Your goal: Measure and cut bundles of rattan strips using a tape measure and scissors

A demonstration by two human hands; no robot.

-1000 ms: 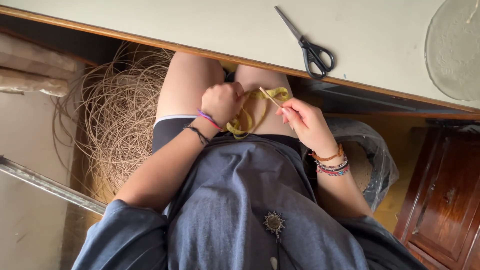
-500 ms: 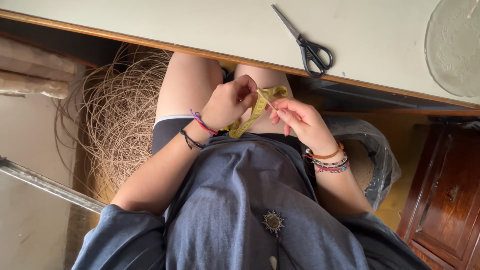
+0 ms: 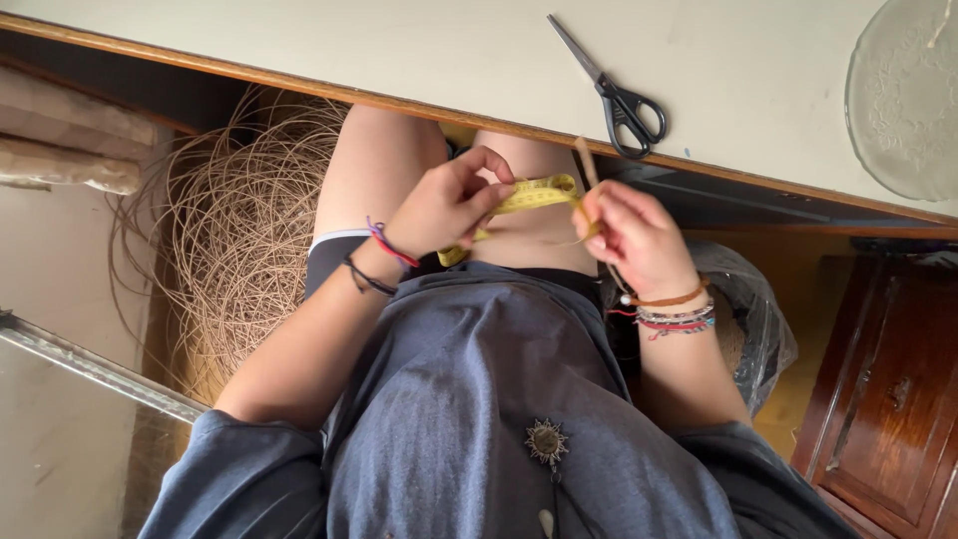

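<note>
Pinching a yellow measuring tape [image 3: 529, 196] between my left hand [image 3: 449, 205] and right hand [image 3: 634, 240], I stretch it over my lap; my right fingers also grip a thin cane strip [image 3: 587, 165]. Beyond, scissors [image 3: 614, 92] lie on the table [image 3: 399, 55].

You are wearing a loose grey-blue top with wide sleeves and dark shorts edged with a pale band. Just below the sun-shaped brooch [image 3: 547, 442], a dark cord is hanging. Your left hand [image 3: 447, 205] is carrying thread bracelets at its wrist; your right hand [image 3: 639, 240] is wearing beaded and orange ones.
</note>
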